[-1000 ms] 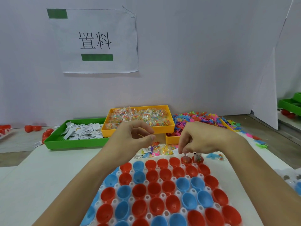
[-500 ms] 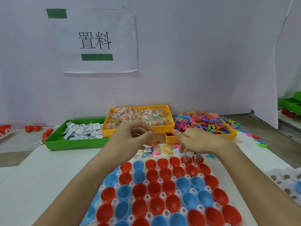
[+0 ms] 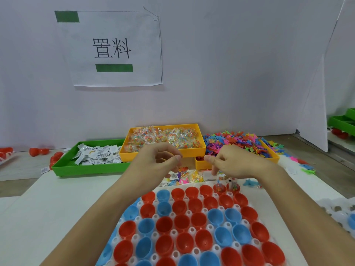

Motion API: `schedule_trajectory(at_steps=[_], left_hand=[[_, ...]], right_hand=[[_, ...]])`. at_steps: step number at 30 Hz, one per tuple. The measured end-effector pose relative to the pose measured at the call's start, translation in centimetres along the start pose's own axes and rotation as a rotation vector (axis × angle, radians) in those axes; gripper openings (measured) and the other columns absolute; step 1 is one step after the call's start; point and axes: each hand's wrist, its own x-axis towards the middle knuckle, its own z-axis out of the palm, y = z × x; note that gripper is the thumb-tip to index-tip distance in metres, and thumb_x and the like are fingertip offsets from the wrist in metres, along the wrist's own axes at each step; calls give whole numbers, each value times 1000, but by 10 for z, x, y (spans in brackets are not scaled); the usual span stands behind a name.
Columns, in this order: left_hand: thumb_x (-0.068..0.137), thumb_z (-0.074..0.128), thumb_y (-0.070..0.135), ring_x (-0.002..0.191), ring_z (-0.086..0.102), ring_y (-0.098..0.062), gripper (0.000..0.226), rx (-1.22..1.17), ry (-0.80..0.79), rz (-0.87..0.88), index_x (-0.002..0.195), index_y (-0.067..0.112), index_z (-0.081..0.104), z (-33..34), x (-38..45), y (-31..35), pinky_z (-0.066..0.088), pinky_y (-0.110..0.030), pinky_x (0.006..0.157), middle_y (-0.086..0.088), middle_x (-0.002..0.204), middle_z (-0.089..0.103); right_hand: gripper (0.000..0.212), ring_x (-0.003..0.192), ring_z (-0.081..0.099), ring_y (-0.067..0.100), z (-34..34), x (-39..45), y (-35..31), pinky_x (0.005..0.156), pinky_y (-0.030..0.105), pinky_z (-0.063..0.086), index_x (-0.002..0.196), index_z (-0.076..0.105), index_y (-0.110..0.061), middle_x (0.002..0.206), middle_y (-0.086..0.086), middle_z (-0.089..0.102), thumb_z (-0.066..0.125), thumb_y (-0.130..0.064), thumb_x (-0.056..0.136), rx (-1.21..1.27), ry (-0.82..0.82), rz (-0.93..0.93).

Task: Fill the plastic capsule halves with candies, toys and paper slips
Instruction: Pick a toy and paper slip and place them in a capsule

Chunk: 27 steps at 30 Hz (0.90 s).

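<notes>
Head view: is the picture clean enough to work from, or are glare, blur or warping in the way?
Head view: soft, even light with faint shadows; small highlights on the capsule halves, none blinding. Wide-angle warping bends the sign and the panel edge at right. Left hand and right hand are sharp; fine print on the paper slips is too small to read.

Even soft light, wide-angle edge bending
</notes>
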Motion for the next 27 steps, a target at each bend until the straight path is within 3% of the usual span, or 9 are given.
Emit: schedule_trajectory(at_steps=[4,7,10,12,15,17,22,27], left_hand=[[95,60,13,77,72,-14,15,11,-1,0,87,22,70,0,0,0,58,-22,65,2,81,75],[95,61,13,78,72,-15,16,22,-10,8,87,24,70,0,0,0,59,-24,67,1,82,75],[94,62,14,77,73,-16,15,32,-22,10,87,25,69,1,-1,0,59,-27,69,-1,83,75],[94,63,14,77,73,-15,14,40,-28,8,87,25,69,1,-1,0,59,-29,70,-1,83,75],[94,63,14,77,73,-16,13,45,-30,4,87,24,68,1,-1,0,58,-33,72,-1,83,75],[93,64,14,79,72,-17,13,50,-31,2,88,25,69,1,-1,0,58,-34,74,-1,84,75],[92,66,15,80,72,-20,12,49,-37,0,88,25,69,1,-1,0,58,-36,74,-2,84,75],[93,64,14,79,72,-20,14,51,-34,-8,88,26,69,1,-1,-1,58,-37,74,-2,84,74]], right_hand=[[56,44,57,-6,2,1,0,59,18,39,83,78,-12,39,-21,55,43,-52,101,-14,40,-14],[53,37,50,1,1,3,2,57,18,38,78,78,-17,41,-8,56,46,-53,100,-9,100,-39],[47,39,48,1,0,3,3,54,11,32,73,78,-19,46,-2,55,54,-50,98,-8,140,-77],[36,43,49,3,1,4,3,48,12,36,71,78,-20,49,-6,59,65,-46,93,-3,155,-85],[15,62,64,1,1,4,3,57,14,47,72,77,-25,67,-12,69,79,-34,83,-10,178,-84],[15,68,66,2,1,4,3,61,16,50,68,74,-28,71,-13,69,84,-27,79,-17,200,-77],[19,70,66,2,0,5,4,59,12,47,79,71,-28,75,-12,69,87,-19,76,0,271,-68],[5,73,64,-2,2,6,4,62,10,43,82,77,-27,80,-17,68,78,-24,86,-9,272,-100]])
